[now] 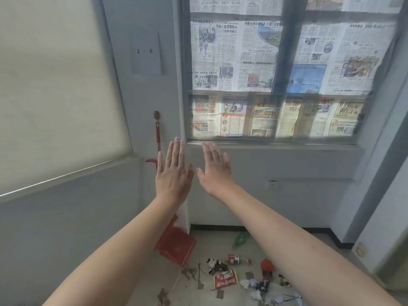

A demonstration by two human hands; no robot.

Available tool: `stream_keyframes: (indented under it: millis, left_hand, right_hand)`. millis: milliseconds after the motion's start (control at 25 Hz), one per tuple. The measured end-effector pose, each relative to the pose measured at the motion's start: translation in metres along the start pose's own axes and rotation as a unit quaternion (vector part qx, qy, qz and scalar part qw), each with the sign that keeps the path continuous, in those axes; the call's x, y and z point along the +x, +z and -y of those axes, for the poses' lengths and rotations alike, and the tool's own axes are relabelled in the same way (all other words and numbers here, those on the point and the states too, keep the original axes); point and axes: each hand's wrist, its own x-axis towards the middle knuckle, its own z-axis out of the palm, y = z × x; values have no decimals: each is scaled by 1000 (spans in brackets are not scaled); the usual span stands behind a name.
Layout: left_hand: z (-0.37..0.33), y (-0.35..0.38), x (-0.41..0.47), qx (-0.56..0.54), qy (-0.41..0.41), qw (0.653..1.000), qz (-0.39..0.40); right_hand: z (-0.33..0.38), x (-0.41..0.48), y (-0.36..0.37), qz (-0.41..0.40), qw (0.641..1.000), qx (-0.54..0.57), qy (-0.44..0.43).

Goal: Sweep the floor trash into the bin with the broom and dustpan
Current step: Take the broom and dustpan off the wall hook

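Head view. Field notes, big to small.

Long handle (157, 133): one seen, propped upright on the wall just behind and left of the left hand (174, 171). Red grip near the top, bare metal shaft below, red clip further down. Probably light and stiff. Best hold likely the red grip, with a second hand lower on the shaft for control. One pole or two clipped together: cannot tell, left forearm in the way.

Dustpan (176, 246): one, red plastic, on the floor far below the left hand, beside that forearm. Likely light, rigid, and prone to sliding on smooth tile. Broom head not clearly made out.

Hands: two, raised side by side, flat and spread, fingers straight, backs to camera, apart from each other, holding nothing. Right hand (215, 167) level with the left.

Bottles: two, on the floor well below the right hand. Green bottle (240, 239) nearer the wall, cola bottle (237, 259) closer in. Probably empty, light and apt to roll away from bristles.

Red carton (267, 265): one, under the right forearm. Snack packet (225, 279): one, flat, soft.

Crumpled paper (251, 283), thin sticks (194, 272), brown scraps (163, 297): several each, too jumbled to count. Featherweight; short, gentle strokes advisable.

Bin: none in view.
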Motion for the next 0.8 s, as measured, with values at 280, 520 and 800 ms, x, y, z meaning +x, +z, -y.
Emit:
stream_keyframes:
  millis: [280,520,800]
  left_hand:
    - [10,30,-5,27,-27,998,40]
    - [35,78,5,63,-48,994,73]
    - [64,147,73,145,-109,977,116]
  right_hand:
    - [-22,5,27,18,999,-31,5]
    - [-52,43,75,64,998,-18,5]
    - [-99,149,137,105,992,51,-40]
